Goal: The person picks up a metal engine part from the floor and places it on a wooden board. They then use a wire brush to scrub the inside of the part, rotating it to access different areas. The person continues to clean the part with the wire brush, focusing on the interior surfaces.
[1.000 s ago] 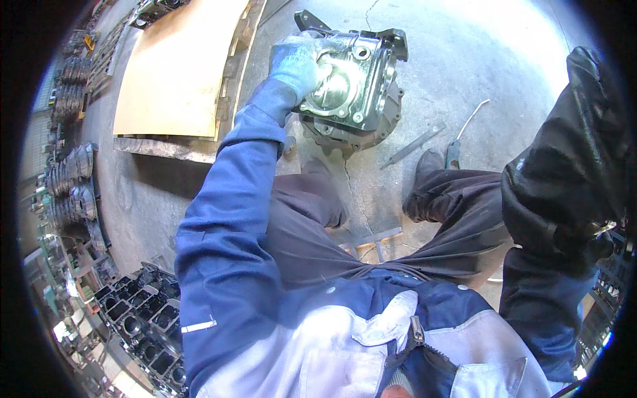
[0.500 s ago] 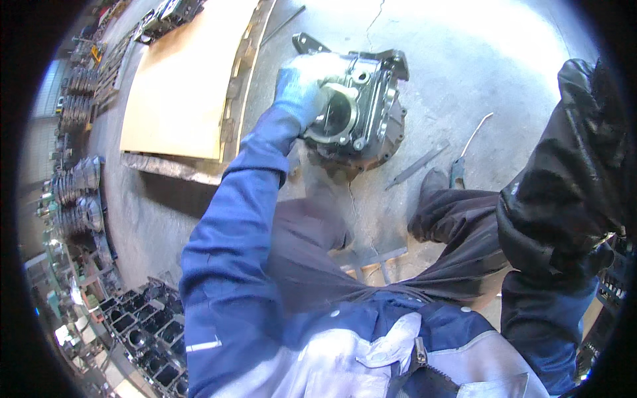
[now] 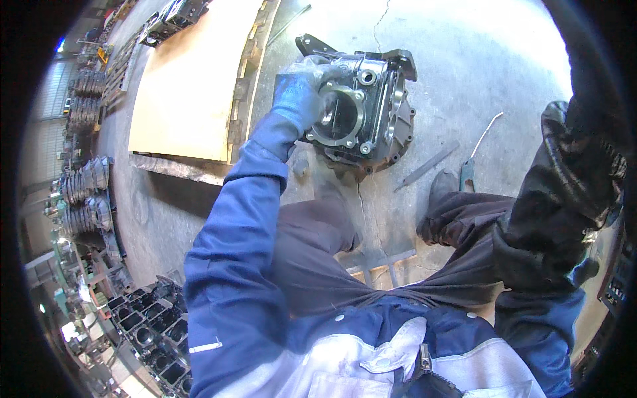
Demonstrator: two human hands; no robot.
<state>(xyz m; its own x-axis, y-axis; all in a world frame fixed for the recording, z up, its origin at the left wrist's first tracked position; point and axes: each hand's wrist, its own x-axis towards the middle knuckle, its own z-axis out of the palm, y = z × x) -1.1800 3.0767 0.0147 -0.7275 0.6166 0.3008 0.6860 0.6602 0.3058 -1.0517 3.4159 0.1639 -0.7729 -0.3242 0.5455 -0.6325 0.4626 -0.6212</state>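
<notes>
A black cast-metal engine housing point(image 3: 381, 109) with a round bored opening stands on the floor ahead of me. My left hand point(image 3: 296, 93), in a blue glove with greyish fingers, is closed over its upper left side beside the bore. On the right, my right arm point(image 3: 557, 192) is raised in a shiny black oversleeve; its hand lies beyond the dark rim of the picture. Near my right shoe lie a flat dark metal bar point(image 3: 428, 166) and a teal-handled tool point(image 3: 468, 174) with a thin, bent metal shaft.
A wooden pallet point(image 3: 235, 126) topped with a tan sheet point(image 3: 189, 93) sits to the left. Several dark engine blocks point(image 3: 149, 325) stand at lower left, with stacked metal parts point(image 3: 86, 179) farther along. A thin rod point(image 3: 288, 25) lies by the pallet.
My right arm has swung upward along the right rim. My left hand stays on the housing. The whole view has shifted slightly, moving the floor things a little to the right.
</notes>
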